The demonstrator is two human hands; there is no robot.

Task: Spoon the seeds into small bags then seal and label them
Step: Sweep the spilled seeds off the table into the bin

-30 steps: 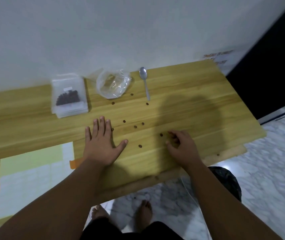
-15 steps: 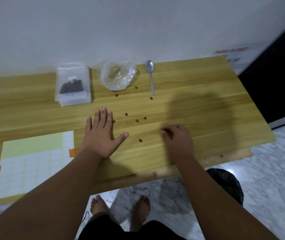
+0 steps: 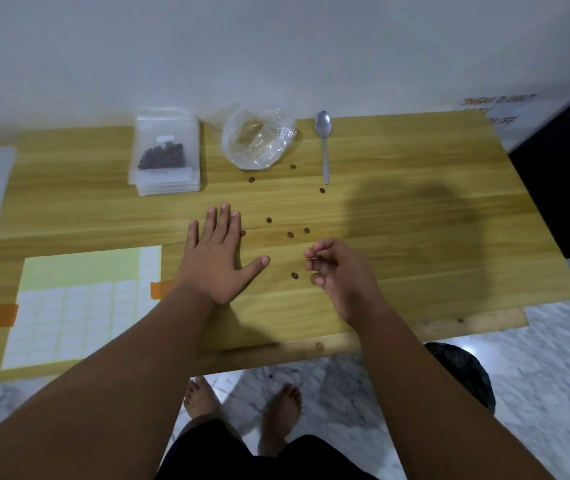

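Several seeds (image 3: 294, 275) lie scattered on the table (image 3: 415, 209); left hand (image 3: 217, 261) flat on the wood, fingers straight; right hand (image 3: 339, 271) with fingertips bunched, cannot tell whether grasping anything; spoon (image 3: 325, 150) beside crumpled bag (image 3: 257, 140).

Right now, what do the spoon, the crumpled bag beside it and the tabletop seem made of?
Spoon: likely metal, grey with a soft shine on its bowl.
Crumpled bag: thin clear plastic film, see-through, creased, with glints.
Tabletop: wood or wood-look laminate, pale grain stripes, smooth low sheen; I cannot tell which.
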